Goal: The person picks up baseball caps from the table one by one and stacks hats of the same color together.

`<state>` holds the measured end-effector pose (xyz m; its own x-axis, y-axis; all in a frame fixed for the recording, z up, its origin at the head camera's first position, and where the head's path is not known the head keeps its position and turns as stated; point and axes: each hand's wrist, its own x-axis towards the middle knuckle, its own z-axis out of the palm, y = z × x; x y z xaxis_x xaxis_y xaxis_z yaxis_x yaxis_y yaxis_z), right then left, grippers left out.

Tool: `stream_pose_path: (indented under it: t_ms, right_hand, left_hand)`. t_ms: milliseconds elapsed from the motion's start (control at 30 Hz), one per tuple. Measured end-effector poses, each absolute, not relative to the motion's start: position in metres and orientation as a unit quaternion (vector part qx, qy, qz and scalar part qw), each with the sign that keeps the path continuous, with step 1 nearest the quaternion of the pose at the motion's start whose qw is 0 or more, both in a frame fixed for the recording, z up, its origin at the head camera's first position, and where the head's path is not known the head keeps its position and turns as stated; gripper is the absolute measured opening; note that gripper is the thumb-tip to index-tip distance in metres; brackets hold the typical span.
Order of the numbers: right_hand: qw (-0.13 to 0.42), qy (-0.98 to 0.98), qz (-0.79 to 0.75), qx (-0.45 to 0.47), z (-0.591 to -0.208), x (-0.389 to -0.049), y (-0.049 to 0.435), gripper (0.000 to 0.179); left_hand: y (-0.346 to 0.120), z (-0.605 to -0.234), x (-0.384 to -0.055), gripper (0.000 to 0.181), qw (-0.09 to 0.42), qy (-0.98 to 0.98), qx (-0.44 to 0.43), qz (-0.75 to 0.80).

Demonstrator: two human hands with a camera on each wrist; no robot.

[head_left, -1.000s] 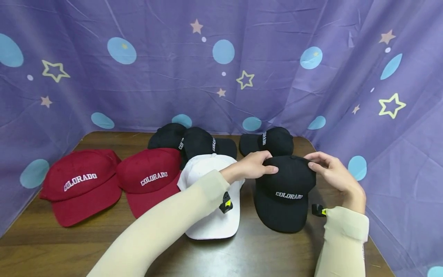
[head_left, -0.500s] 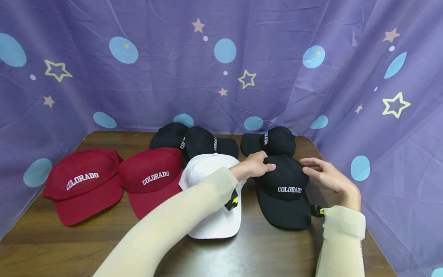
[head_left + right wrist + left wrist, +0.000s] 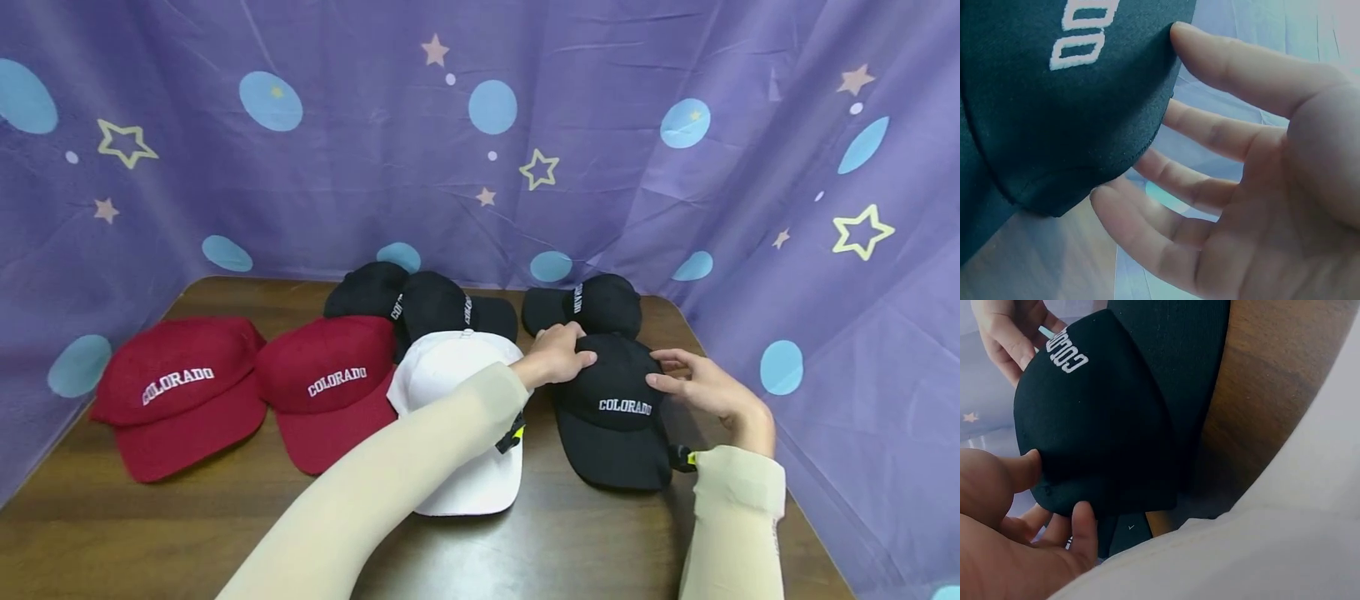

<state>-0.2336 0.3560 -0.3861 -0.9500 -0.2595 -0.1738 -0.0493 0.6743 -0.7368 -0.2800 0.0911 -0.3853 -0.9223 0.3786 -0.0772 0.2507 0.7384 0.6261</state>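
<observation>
A black baseball cap [image 3: 617,379] with white COLORADO lettering sits on the table at the right, its brim toward me. My left hand [image 3: 557,354] holds the left side of its crown. In the left wrist view the thumb [image 3: 1025,467] lies on the crown, and bent fingers [image 3: 1084,528] meet its lower edge. My right hand [image 3: 708,385] is at the crown's other side, fingers loosely extended. The right wrist view has its thumb [image 3: 1200,53] touching the crown near the lettering, while its other fingers reach along the cap's edge, their tips partly hidden behind it.
A white cap [image 3: 480,483] lies under my left forearm. Two red caps [image 3: 180,383] stand in a row to the left. Behind are black caps, a pair [image 3: 435,308] at centre and one [image 3: 603,304] at right. A purple curtain [image 3: 337,167] encloses the wooden table [image 3: 150,542].
The cap has settled slightly, its lettering now a little higher in the head view than a second ago. My right hand has shifted slightly left and down, and the left forearm has moved right.
</observation>
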Motion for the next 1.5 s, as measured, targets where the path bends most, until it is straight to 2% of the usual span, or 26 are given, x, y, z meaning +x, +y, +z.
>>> stream_pose_path:
  t_ms: [300, 1100, 1333, 1500]
  right_hand:
    - [0.144, 0.903, -0.399, -0.070, -0.389, -0.235, 0.353, 0.068]
    - [0.101, 0.926, -0.356, -0.081, -0.387, -0.241, 0.345, 0.066]
    - [0.072, 0.928, -0.358, -0.078, -0.381, -0.237, 0.347, 0.063]
    - [0.028, 0.924, -0.374, -0.068, -0.374, -0.231, 0.348, 0.064]
  left_hand:
    - [0.089, -0.383, -0.280, 0.041, 0.083, 0.901, 0.171, 0.390]
    - [0.074, -0.373, -0.277, 0.051, 0.065, 0.921, 0.209, 0.321]
    - [0.059, -0.355, -0.274, 0.050, 0.059, 0.908, 0.255, 0.327]
    - [0.036, -0.333, -0.266, 0.048, 0.049, 0.885, 0.304, 0.349]
